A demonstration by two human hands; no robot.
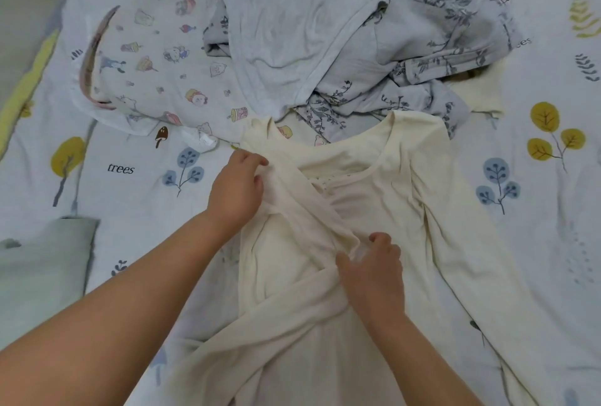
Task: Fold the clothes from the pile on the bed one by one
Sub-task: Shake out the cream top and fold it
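Note:
A cream long-sleeved top (pixel 406 197) lies spread on the bed in front of me, neckline pointing away. Its left sleeve is folded diagonally across the chest. My left hand (pixel 237 187) pinches that fabric at the shoulder. My right hand (pixel 374 269) grips the same fold lower down, near the middle of the chest. The right sleeve runs down the bed toward the lower right. Behind the top lies the pile: a cartoon-print garment (pixel 156 57), a plain pale grey garment (pixel 292 25) and a grey floral garment (pixel 432 47).
The bed sheet (pixel 536 243) is pale with tree and leaf prints. A pale green pillow (pixel 42 262) lies at the left edge. Another cream piece (pixel 481 93) peeks from under the floral garment.

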